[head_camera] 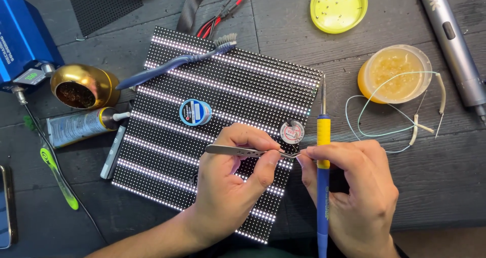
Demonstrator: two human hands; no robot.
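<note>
Both hands at work over a lit black LED matrix panel (pixel 212 101).
Left hand (pixel 230 182) pinches slim steel tweezers (pixel 238 151), tips meeting the right hand (pixel 354 187), whose fingers close round a blue-and-yellow soldering iron (pixel 323 152), tip pointing away; a small solder-wick spool (pixel 292 132) lies just beyond, within reach.

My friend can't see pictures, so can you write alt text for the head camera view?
Two bare hands work over a lit LED panel on a dark table: the left hand holds metal tweezers, and the right hand holds a blue and yellow soldering iron. A blue toothbrush lies on the panel.
</note>
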